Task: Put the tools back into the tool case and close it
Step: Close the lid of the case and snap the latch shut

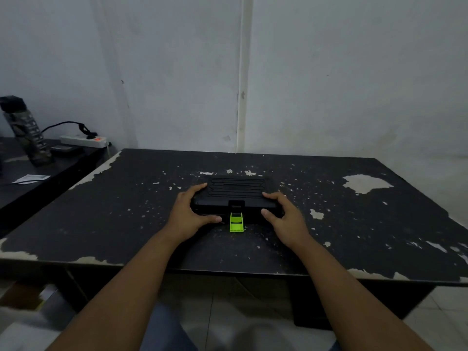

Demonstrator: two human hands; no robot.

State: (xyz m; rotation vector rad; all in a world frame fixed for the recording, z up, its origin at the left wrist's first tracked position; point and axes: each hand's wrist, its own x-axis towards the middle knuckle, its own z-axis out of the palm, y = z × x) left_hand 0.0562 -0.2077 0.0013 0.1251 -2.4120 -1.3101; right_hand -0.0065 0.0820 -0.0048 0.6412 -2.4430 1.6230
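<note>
The left hand (188,214) and right hand (283,215) are gripping the black ribbed plastic tool case (235,192) at nine and three o'clock, fingers spread; its lime-green latch (236,222) is hanging open at six o'clock.

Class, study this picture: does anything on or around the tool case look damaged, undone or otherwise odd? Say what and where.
The green latch on the tool case hangs open at the front edge, unfastened. The table has black paint flaking off in pale patches, largest at the far right.
</note>
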